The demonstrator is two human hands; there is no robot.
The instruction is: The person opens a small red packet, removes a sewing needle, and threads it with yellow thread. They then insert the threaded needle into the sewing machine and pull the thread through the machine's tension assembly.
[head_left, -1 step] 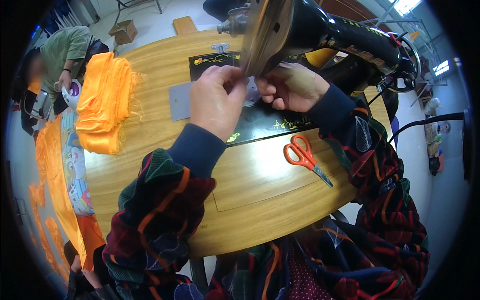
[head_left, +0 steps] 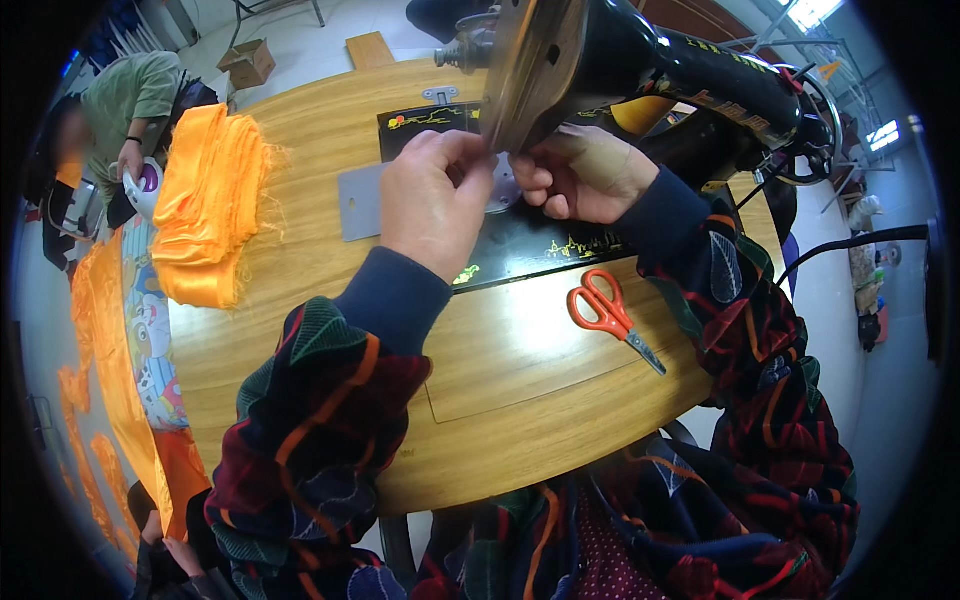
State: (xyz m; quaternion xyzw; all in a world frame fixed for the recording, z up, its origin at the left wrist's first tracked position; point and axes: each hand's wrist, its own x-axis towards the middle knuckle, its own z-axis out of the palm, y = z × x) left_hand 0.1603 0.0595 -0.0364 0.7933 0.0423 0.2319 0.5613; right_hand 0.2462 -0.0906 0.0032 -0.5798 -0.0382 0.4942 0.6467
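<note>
A black sewing machine (head_left: 690, 75) with gold decoration stands on a wooden table. Both hands meet under its head, near the needle area, which they and the machine head hide. My left hand (head_left: 437, 200) has thumb and forefinger pinched together; whatever lies between them is too small or hidden. Facing it, my right hand (head_left: 590, 175) curls its fingers in a pinch just right of the needle area, its grip likewise hidden. Below them shows part of the round metal needle plate (head_left: 505, 190). Red-handled scissors (head_left: 612, 318) lie on the table in front of my right forearm.
A folded stack of orange satin cloth (head_left: 210, 210) sits at the table's left. A grey metal plate (head_left: 360, 203) lies beside my left hand. Farther left, a person (head_left: 135, 95) holds a white iron (head_left: 147, 188) near more orange cloth (head_left: 120, 340). A cardboard box (head_left: 247, 64) stands behind.
</note>
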